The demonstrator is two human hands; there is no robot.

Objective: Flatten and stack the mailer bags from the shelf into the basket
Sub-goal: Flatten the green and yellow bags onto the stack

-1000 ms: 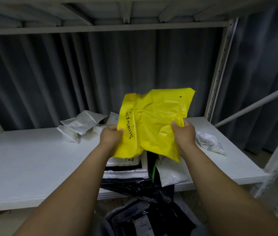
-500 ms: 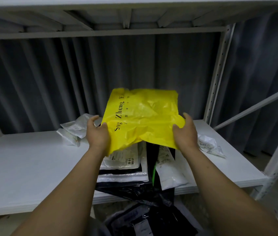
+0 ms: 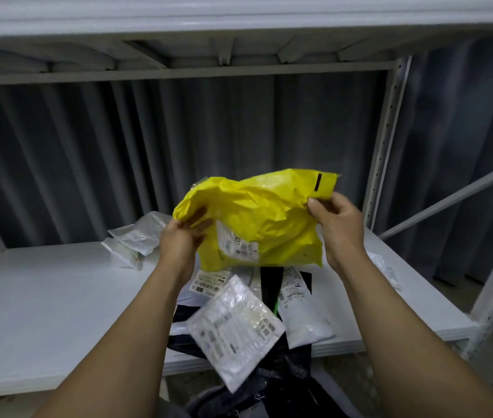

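Observation:
I hold a crumpled yellow mailer bag [image 3: 264,218] in the air above the white shelf [image 3: 58,297]. My left hand [image 3: 183,239] grips its left edge and my right hand [image 3: 337,220] pinches its upper right corner. A white shipping label faces me on the bag's lower part. Below it, a white bubble mailer [image 3: 234,330] appears blurred over the shelf's front edge. Black and white mailers [image 3: 299,303] lie piled under it. The basket [image 3: 257,399] shows at the bottom, dark bags inside, mostly hidden.
Clear plastic bags [image 3: 138,236] lie at the shelf's back left of my hands. Another crumpled clear bag [image 3: 385,271] sits to the right, behind my right arm. A grey upright post [image 3: 385,140] and diagonal brace [image 3: 456,194] stand on the right. A curtain hangs behind.
The yellow bag has been turned over, so its label side now faces me. My right hand moved up to the top corner. A white bubble mailer has appeared below, blurred.

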